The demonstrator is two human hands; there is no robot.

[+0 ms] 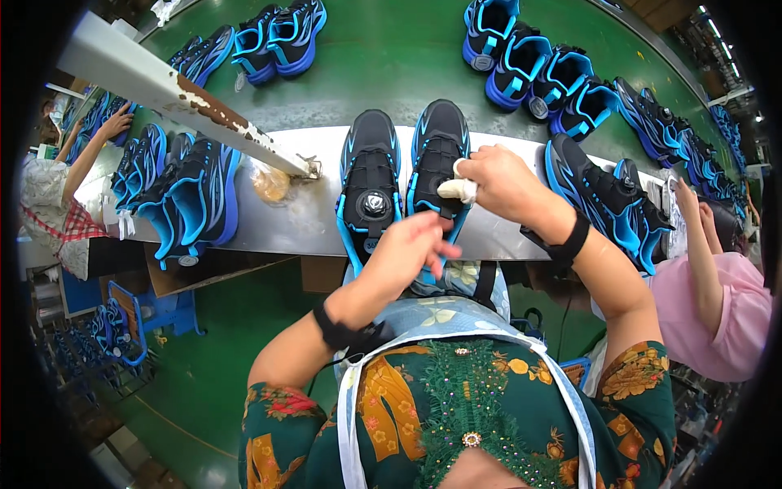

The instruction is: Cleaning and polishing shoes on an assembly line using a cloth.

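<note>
Two black sneakers with blue trim stand side by side before me, toes pointing away. The left sneaker (pixel 371 159) has a clear round dial on its tongue. Over the other sneaker (pixel 438 138) both my hands meet, hiding its dial area. My right hand (pixel 505 183) is curled at that shoe's upper, with white coverings on the thumb and a finger; what its fingertips grip is hidden. My left hand (pixel 411 248), slightly blurred, is held near the heel end with fingers extended and apart, and no object shows in it.
More sneakers stand at left (pixel 191 200) and right (pixel 599 191), with others on the green surface (pixel 391 57) beyond. A chipped white post (pixel 195 98) slants down to the metal worktop (pixel 285 220), beside a yellowish lump (pixel 271 182). Co-workers' arms (pixel 90 159) (pixel 705 253) flank me.
</note>
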